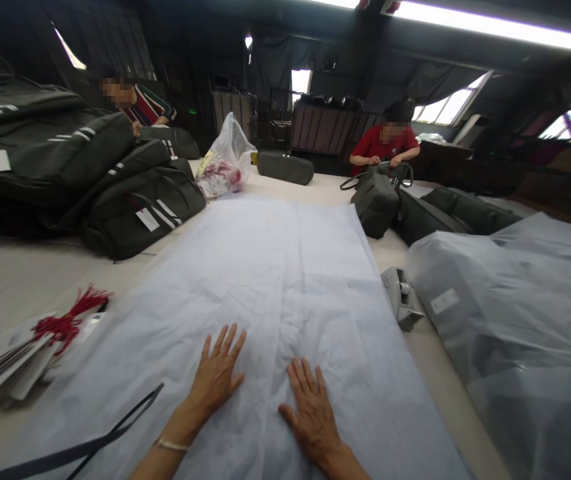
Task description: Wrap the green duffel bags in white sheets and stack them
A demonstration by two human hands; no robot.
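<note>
White sheet: in the head view, it lies spread lengthwise on the pale table before you, creased down the middle and wrinkled near your fingertips.
Left hand: yours is palm down on the sheet, fingers fanned, grasping nothing.
Right hand: likewise flat and unclenched, just right of the centre crease; how hard you press, you cannot tell from here.
Wrinkles: if your palms push unevenly, the thin material could bunch between them or skew.
Bracelet: the band on your left wrist might snag the film if that forearm drags low.
Dark strap: it crosses the sheet's lower left; whether it touches is unclear, but a loose end could catch.
Tag bundle: it sits beside the left edge; a sideways pull could scatter the tags.
Grey device: it stands close against the right edge, so sliding the sheet that way could knock it.
Wrapped pile: its plastic bulges at your right, where a wide elbow might shift it.
</note>
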